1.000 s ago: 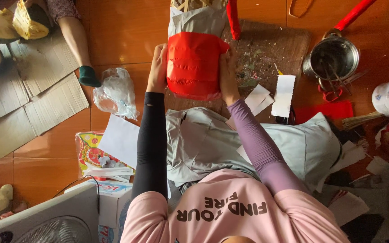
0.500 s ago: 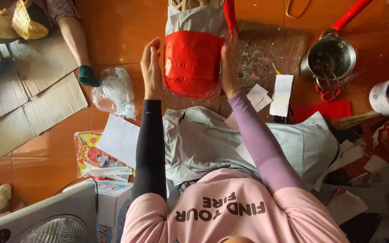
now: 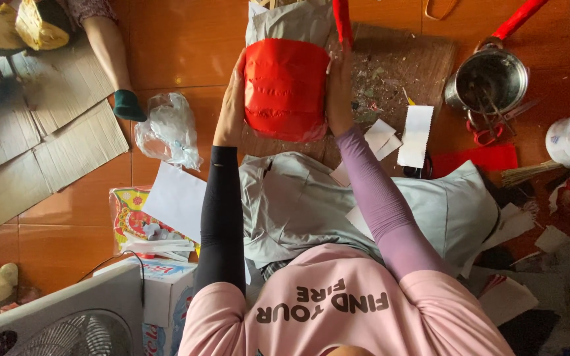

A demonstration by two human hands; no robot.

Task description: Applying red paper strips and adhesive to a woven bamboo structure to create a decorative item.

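left hand [image 3: 233,99] lies flat on one side of the red-wrapped bundle [image 3: 286,89], fingers stretched together; right hand [image 3: 339,92] presses the other side, fingers closed around it. bundle sits just beside the wooden board [image 3: 404,66], touching its edge.

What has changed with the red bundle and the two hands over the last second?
Both hands, left hand and right hand, stayed pressed on the sides of the red-wrapped bundle, which shifted slightly away from the person. The metal pot, clear plastic bag and cardboard sheets stayed put.
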